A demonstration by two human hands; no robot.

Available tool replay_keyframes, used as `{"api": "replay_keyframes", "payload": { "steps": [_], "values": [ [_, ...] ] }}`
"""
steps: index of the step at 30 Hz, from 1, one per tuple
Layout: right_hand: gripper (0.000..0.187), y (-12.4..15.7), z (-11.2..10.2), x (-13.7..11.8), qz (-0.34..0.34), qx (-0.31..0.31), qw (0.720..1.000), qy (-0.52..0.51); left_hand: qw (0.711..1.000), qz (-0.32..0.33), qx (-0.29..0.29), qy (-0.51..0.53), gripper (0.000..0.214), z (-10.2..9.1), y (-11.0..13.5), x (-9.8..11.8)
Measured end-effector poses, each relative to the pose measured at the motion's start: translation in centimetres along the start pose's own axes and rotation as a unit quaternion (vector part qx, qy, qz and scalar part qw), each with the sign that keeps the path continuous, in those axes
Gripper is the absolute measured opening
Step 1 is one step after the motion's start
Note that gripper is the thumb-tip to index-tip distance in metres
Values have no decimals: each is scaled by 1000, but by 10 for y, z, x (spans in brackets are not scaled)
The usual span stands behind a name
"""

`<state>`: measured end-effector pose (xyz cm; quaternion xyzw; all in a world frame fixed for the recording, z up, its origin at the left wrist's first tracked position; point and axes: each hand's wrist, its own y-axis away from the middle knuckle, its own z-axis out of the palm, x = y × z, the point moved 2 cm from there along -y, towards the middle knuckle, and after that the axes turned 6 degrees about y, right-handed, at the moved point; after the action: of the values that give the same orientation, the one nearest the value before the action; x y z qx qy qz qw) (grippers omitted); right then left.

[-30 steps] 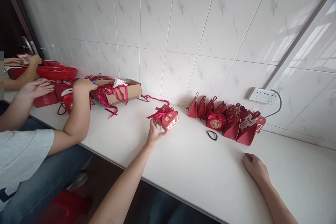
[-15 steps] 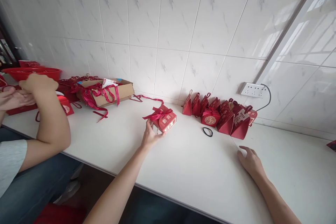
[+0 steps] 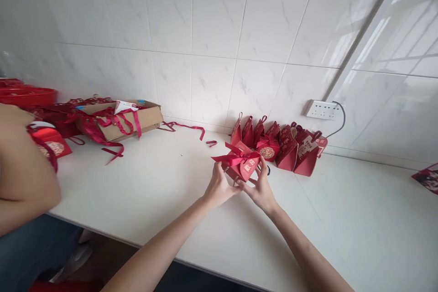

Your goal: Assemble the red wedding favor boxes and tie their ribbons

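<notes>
Both my hands hold a red gift box with a ribbon bow on top and gold characters on its side. My left hand grips its left side, the thumb near the lower edge. On the other side, the fingers of my right hand wrap the box's right edge, with the thumb low in front. Just behind stands another red box with a round gold emblem, beside several tent-shaped red gift boxes with loop handles. A black band is partly hidden behind my right hand.
A cardboard box full of dark red ribbons stands at the left near the wall. Loose ribbon lies beside it. A co-worker's arm and a red basin are at far left. A power strip hangs on the wall.
My left hand has brought the gift box to the right. My right hand has come in from the right and taken hold of it too. The view has shifted slightly right.
</notes>
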<state>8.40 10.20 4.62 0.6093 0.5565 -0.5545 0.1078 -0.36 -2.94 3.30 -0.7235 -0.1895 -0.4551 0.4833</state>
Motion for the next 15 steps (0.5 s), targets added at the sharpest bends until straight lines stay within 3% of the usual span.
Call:
{"api": "replay_keyframes", "payload": {
  "steps": [3, 5, 8, 11, 13, 15],
  "values": [
    [102, -4, -30, 24, 43, 27, 997, -56, 992, -45, -77, 85, 45, 14, -13, -11],
    [100, -6, -47, 36, 65, 2, 993, -102, 988, -82, -75, 109, 25, 16, -26, -26],
    [92, -7, -54, 39, 67, -76, 985, -142, 986, -112, -25, 120, 28, 14, -43, -45],
    [84, -5, -44, 31, 71, -148, 978, -128, 982, -120, -24, 144, 38, 11, -44, -49],
    [75, -5, -36, 29, 91, -121, 984, -94, 977, -120, -40, 169, 46, 10, -38, -43],
    [63, -4, -33, 31, 116, -30, 991, -55, 973, -117, -58, 190, 50, 10, -32, -36]
  ]
}}
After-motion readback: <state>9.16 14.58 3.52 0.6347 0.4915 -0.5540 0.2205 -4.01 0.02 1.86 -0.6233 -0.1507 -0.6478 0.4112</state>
